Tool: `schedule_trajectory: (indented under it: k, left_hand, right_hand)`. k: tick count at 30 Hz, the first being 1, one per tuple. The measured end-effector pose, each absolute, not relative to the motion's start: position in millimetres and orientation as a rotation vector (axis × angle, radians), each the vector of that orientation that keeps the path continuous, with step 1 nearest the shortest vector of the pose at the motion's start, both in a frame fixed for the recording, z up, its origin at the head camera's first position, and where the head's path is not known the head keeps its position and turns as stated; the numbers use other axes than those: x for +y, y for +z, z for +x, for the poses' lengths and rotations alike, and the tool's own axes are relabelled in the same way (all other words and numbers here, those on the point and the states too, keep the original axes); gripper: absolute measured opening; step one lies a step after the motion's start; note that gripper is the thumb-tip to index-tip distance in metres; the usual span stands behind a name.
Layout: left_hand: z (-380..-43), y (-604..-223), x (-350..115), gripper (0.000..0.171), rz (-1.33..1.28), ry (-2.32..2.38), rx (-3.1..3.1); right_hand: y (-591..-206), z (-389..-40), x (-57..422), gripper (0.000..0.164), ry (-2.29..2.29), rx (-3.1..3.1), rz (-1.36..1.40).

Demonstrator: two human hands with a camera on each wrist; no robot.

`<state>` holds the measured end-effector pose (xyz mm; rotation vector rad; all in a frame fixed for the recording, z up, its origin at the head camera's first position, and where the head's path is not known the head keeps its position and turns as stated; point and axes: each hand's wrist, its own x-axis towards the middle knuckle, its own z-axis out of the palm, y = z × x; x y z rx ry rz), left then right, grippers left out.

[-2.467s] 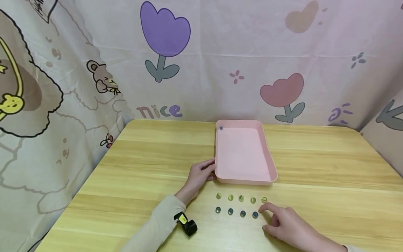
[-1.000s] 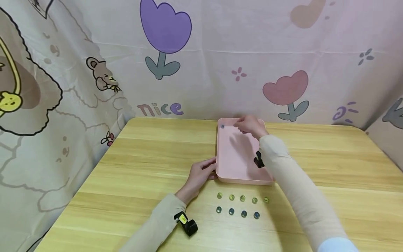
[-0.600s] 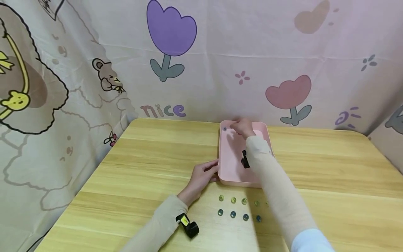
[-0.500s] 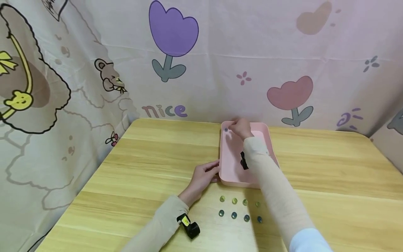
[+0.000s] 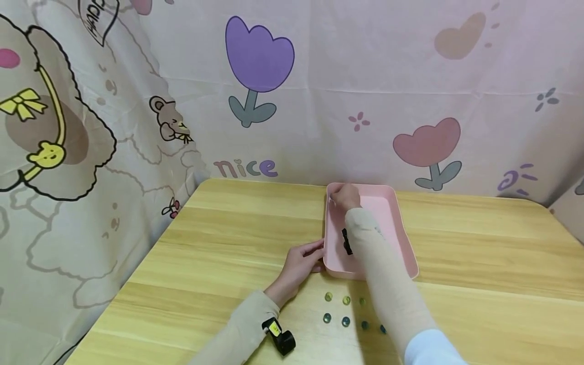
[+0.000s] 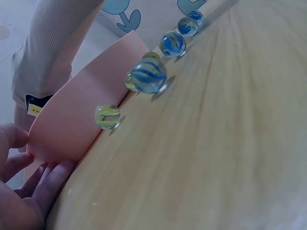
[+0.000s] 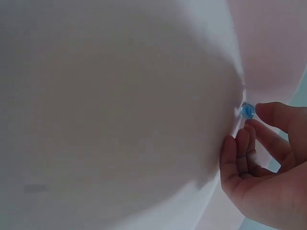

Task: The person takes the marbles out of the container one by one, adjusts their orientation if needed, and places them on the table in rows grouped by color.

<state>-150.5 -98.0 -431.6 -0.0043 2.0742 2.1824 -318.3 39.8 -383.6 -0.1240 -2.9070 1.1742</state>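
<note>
My left hand (image 5: pixel 297 264) holds the pink tray (image 5: pixel 412 263) at its near left corner, fingertips against the outside of the wall. In the left wrist view its fingers (image 6: pixel 56 178) lie low along the tray's foot. My right hand (image 5: pixel 347 196) is down inside the tray at the far left corner. There, in the right wrist view, its thumb and index finger pinch a blue glass marble (image 7: pixel 247 111) by the wall; the other fingers are curled. Before the tray, yellow marbles (image 5: pixel 346 300) form one row and blue marbles (image 5: pixel 345 321) a nearer row, both partly hidden by my right sleeve.
A patterned cloth (image 5: pixel 319 61) hangs behind the wooden table (image 5: pixel 255 223) and along its left side. The tray's far end stands close to that cloth. A black wrist camera (image 5: pixel 279 336) is strapped to the left sleeve.
My right hand has gone from beside the marble rows into the tray, then left to the marble in its far corner. My left hand has stayed at the tray. The head view has shifted slightly.
</note>
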Motion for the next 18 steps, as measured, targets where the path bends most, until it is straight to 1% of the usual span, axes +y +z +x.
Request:
schedule_trajectory:
  k: [5,11,18]
  left_hand:
    - [-150.1,-431.4,-98.4,0.036,0.010,2.187,2.075]
    - [-149.8,-431.6,-98.8,0.035,0.027,2.201,2.063]
    - [-149.3,-431.2,-98.4,0.036,0.024,2.193,2.075]
  right_hand:
    - [-390.5,-321.5,36.6,0.015,1.116,-2.891,-0.076]
    - [-391.4,-322.8,36.1,0.011,1.099,-2.900,-0.043]
    - [-392.0,-323.9,42.7,0.013,1.130,-2.900,0.026]
